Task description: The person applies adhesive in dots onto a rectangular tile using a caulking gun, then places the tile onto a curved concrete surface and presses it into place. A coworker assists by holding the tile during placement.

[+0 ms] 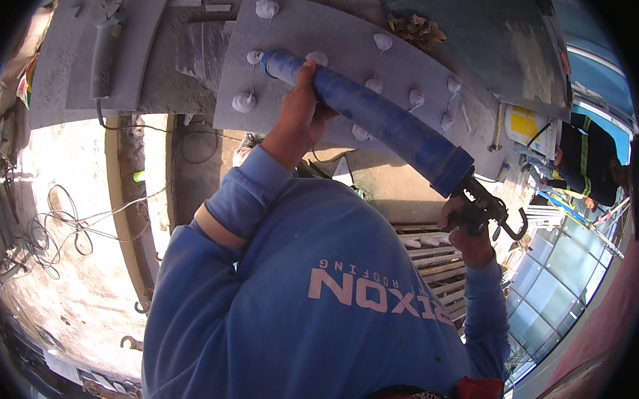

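A long blue caulking gun (pixel 391 120) lies slantwise across my front, its nozzle end at upper left and its black trigger frame at lower right. My left hand (pixel 302 112) is wrapped round the barrel near the front end. At the back, my right hand (pixel 468 233) grips the dark handle; its fingers are partly hidden. Under the front end is a flat grey panel (pixel 292 31) dotted with several whitish dabs of adhesive. One dab (pixel 255 56) sits right at the nozzle end, and another dab (pixel 243 102) lies just left of my left hand.
At the upper left, a grey corded power tool (pixel 104 55) rests on another sheet, its cord trailing down. Crumpled brown paper (pixel 418 32) lies beyond the panel. Loose cables (pixel 75 223) coil on the left floor. Another person (pixel 588 160) in dark clothing is at the right.
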